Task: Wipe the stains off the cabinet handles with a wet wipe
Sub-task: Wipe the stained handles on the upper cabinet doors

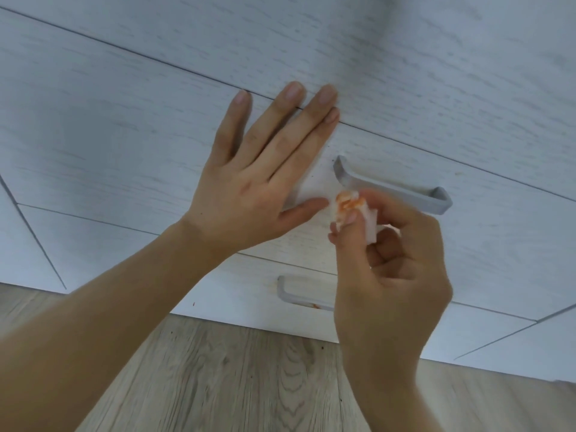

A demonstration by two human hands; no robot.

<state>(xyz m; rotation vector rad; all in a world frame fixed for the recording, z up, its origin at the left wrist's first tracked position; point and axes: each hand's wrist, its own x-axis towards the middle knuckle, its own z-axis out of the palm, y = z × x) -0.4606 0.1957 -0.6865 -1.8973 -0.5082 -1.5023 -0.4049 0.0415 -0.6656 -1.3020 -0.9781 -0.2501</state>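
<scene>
1. The right hand [389, 260] pinches a folded wipe [352, 210] between thumb and fingers, just below the near end of the upper handle [392, 187]. The left hand [249, 182] lies flat and open on the drawer front [124, 135], holding nothing.
2. The wipe's tip is already orange; pressing that soiled patch on again would likely smear stain back onto the handle or drawer.
3. The lower handle [299, 296], below the right hand, shows a reddish spot, so it looks not yet cleaned.
4. The right hand covers that handle's far end and most of the wipe.
5. Whether the wipe touches the upper handle I cannot tell.
</scene>
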